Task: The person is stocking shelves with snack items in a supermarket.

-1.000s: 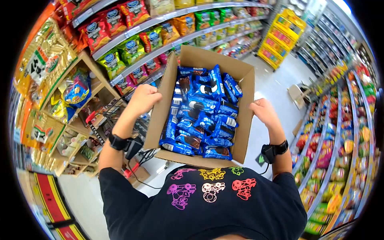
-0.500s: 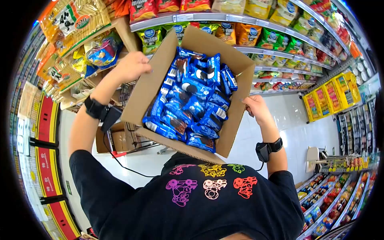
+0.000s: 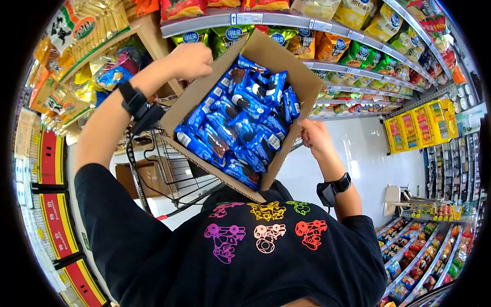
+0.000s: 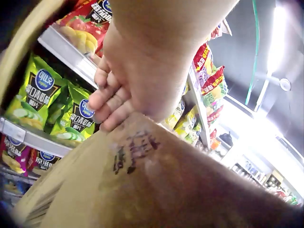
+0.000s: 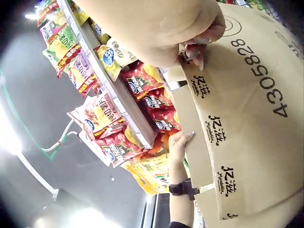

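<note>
An open cardboard box full of blue cookie packets is held up in front of the body, turned at an angle in the head view. My left hand grips its left wall at the top edge; in the left wrist view the curled fingers hook over the cardboard rim. On the opposite wall, my right hand pinches the upper edge. The right wrist view shows that hand bent over the rim, above the box's printed outer side.
Shelves of chip bags stand just beyond the box. A wire shopping cart is below it, with another cardboard box nearby. To the left are hanging snack bags; a yellow rack stands at the right.
The surroundings have swung clockwise in the head view, bringing the chip shelves in front. The box has turned clockwise too, its left side moving forward with the left hand. Both hands keep their hold.
</note>
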`<state>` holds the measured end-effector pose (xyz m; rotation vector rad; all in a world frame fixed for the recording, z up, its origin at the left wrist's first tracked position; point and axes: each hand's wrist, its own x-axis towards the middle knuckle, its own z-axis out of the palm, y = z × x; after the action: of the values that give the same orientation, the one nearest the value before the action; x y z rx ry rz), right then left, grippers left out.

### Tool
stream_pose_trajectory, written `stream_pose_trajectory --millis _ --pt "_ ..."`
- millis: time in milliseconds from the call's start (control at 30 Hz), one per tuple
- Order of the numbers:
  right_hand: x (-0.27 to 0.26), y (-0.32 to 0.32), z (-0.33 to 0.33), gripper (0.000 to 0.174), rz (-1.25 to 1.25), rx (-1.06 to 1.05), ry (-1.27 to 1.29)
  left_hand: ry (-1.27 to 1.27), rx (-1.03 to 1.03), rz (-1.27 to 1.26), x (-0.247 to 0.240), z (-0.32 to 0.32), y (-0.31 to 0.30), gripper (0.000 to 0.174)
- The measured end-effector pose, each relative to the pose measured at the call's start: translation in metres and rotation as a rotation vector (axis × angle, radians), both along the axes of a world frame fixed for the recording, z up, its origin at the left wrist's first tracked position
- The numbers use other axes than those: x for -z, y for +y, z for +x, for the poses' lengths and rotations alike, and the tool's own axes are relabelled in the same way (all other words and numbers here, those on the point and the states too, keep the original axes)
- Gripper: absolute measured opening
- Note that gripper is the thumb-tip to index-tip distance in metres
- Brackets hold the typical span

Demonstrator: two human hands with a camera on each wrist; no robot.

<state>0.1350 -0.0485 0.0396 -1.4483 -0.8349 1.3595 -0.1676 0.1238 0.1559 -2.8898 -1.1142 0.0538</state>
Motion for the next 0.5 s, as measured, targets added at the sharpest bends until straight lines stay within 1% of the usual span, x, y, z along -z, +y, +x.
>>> stream_pose_trajectory --millis 33,67,133,200,233,267,333,367,500 --pt "0.004 0.027 0.003 0.025 -0.032 0.014 -0.001 -0.016 0.024 0.004 0.007 0.010 0.033 0.023" --pt "0.005 0.037 0.005 0.026 -0.048 0.020 -0.004 -0.016 0.002 -0.045 0.007 0.014 0.044 0.022" --pt "0.016 0.043 0.011 0.026 -0.092 0.010 -0.004 0.057 0.031 -0.036 0.011 0.024 0.058 0.022" --pt "0.028 0.037 0.014 0.026 -0.153 -0.009 -0.024 0.104 0.042 -0.069 0.012 0.036 0.055 0.022" --pt "0.036 0.034 0.014 0.026 -0.222 -0.028 0.001 0.125 0.044 -0.088 0.013 0.041 0.052 0.022" --pt "0.048 0.037 -0.004 0.026 -0.188 -0.006 -0.016 0.135 0.064 -0.088 0.022 0.034 0.061 0.022" --pt "0.075 0.028 -0.006 0.026 -0.285 -0.020 0.055 0.164 0.091 -0.087 0.030 0.038 0.059 0.022" --pt "0.084 0.024 -0.009 0.024 -0.313 0.019 0.095 0.198 0.094 -0.086 0.031 0.040 0.054 0.021" --pt "0.098 0.015 -0.018 0.023 -0.334 -0.012 0.190 0.187 0.154 -0.033 0.037 0.040 0.039 0.021"
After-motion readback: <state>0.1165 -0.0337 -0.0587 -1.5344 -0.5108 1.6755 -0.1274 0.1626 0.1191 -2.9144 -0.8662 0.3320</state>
